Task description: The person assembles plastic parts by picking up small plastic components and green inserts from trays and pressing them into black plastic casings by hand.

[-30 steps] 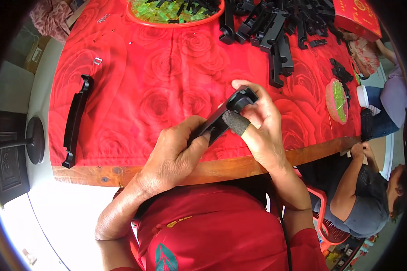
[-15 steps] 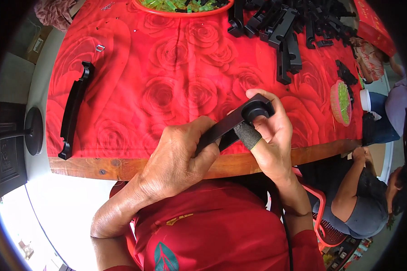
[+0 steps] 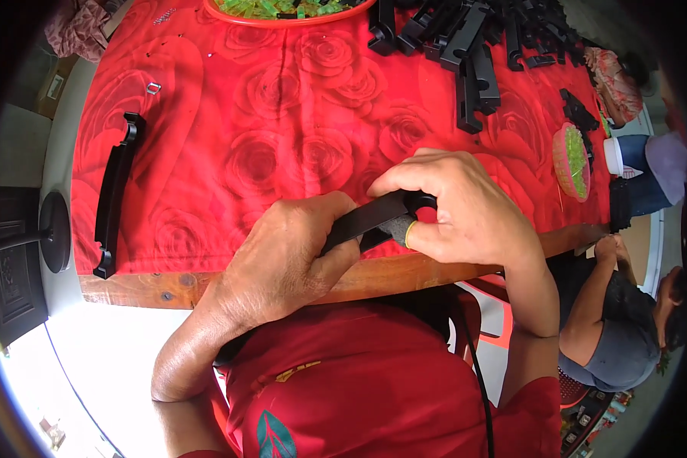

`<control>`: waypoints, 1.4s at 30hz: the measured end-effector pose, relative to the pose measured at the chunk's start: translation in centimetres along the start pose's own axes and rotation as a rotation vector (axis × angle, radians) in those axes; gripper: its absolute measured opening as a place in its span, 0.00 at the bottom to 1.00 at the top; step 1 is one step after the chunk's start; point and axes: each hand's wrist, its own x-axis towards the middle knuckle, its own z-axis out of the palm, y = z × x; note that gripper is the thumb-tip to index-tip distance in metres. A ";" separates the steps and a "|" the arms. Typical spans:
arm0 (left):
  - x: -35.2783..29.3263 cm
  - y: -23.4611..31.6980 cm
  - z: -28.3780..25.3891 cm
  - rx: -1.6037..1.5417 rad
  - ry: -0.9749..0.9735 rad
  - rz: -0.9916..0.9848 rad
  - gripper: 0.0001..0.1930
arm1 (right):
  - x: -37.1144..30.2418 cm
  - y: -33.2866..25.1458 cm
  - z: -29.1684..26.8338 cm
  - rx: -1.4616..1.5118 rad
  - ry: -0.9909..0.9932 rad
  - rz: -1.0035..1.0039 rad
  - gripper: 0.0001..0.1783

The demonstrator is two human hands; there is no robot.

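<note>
Above the near edge of the table, both hands hold a long black plastic part with a rounded hollow end. My left hand is closed round its left end, thumb along the near side. My right hand grips the hollow end, back of the hand up, fingers over the top and thumb beneath. A dark grey cloth sleeve covers the right thumb. The inside of the part is mostly hidden by the fingers. At the left, a similar black part lies on the red rose-patterned cloth.
An orange-red basin of green pieces stands at the far edge. Beside it spreads a heap of black parts. A small metal ring lies far left. To the right are a pink basket of green bits and a seated person.
My right hand has turned from palm-up under the hollow end to back-up over it, covering more of the part. My left hand keeps its hold. The view has shifted slightly.
</note>
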 end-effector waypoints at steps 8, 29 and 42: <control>0.3 0.2 -0.7 0.031 -0.104 -0.122 0.11 | 1.0 0.9 1.2 0.139 -0.180 0.063 0.14; -0.7 1.5 -2.5 0.349 0.000 0.114 0.15 | -1.0 1.1 1.4 0.268 0.001 0.137 0.14; -0.5 -0.4 -3.0 0.029 -0.066 -0.133 0.11 | -1.5 0.6 0.3 0.376 -0.019 0.232 0.12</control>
